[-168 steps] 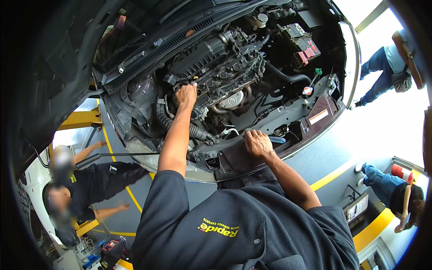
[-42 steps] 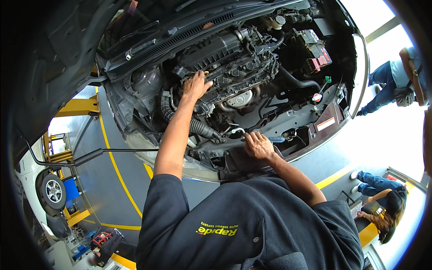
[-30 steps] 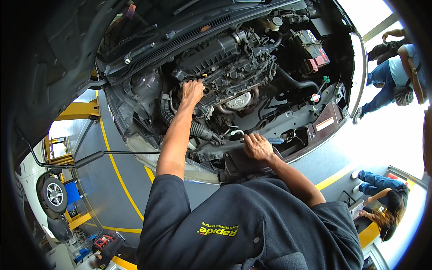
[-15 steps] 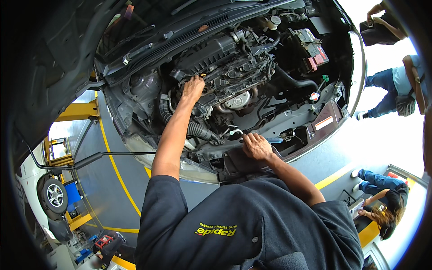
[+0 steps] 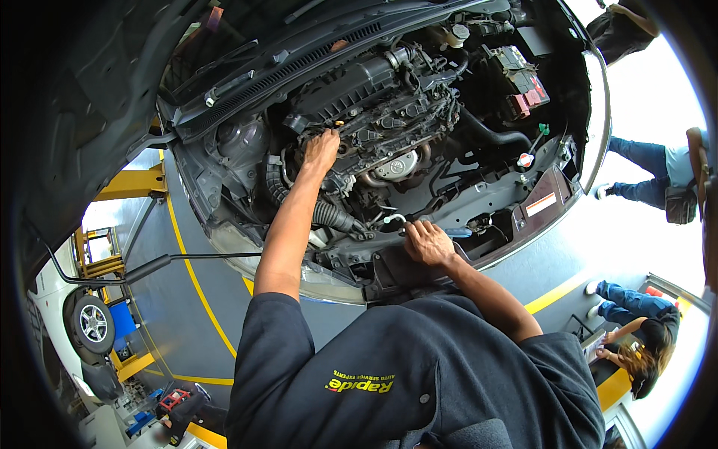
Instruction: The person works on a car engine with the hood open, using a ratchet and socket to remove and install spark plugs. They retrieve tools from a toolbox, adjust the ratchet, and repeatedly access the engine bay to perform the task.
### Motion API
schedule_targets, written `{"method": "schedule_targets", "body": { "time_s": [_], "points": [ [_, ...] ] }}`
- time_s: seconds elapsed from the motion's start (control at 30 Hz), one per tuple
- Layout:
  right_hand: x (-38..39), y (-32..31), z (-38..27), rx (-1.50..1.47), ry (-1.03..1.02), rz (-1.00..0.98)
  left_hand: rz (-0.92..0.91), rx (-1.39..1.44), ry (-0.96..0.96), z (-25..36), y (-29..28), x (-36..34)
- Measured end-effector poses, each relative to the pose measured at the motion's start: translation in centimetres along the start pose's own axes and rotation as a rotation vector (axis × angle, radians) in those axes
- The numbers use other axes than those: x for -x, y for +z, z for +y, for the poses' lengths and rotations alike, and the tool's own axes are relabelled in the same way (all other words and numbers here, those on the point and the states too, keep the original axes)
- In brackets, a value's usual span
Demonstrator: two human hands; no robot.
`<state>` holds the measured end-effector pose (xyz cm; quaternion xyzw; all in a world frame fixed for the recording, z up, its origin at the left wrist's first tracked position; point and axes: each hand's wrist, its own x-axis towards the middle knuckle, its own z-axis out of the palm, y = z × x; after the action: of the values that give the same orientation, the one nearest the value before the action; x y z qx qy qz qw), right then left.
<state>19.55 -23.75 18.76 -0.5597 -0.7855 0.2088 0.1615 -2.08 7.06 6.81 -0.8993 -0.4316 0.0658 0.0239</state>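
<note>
My left hand [image 5: 321, 150] reaches into the engine bay, its bent fingers down at the left end of the engine [image 5: 385, 127]. A small yellow loop handle [image 5: 339, 123] stands just beyond the fingertips; whatever they grip is hidden. My right hand [image 5: 428, 243] rests at the front edge of the bay on the dark front panel [image 5: 393, 271], fingers curled with their tips out of sight. Beside its thumb a short white hooked pipe [image 5: 393, 218] sticks up. A blue, rounded piece [image 5: 459, 233] lies just right of the knuckles.
A ribbed air hose [image 5: 333, 217] runs below my left forearm. The battery [image 5: 520, 82] with a red terminal cover sits at the far right. The raised hood [image 5: 90, 97] hangs at the left, near a thin rod [image 5: 213, 255]. Several people stand to the right, one in jeans [image 5: 643, 168].
Both hands stay in nearly the same places. At the right, the bystanders have shifted a little, and the whole view has moved slightly.
</note>
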Motion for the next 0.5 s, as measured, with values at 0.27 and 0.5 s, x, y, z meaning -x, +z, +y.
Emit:
{"method": "schedule_targets", "body": {
  "time_s": [0.27, 0.5],
  "points": [
    [0.13, -0.36, -0.02, -0.02, -0.023, 0.079, 0.013, -0.016, -0.271, 0.76, 0.75, -0.19],
    [-0.13, 0.36, 0.06, 0.002, -0.014, 0.085, 0.01, -0.005, 0.011, -0.07, 0.6, -0.15]
  ]
}}
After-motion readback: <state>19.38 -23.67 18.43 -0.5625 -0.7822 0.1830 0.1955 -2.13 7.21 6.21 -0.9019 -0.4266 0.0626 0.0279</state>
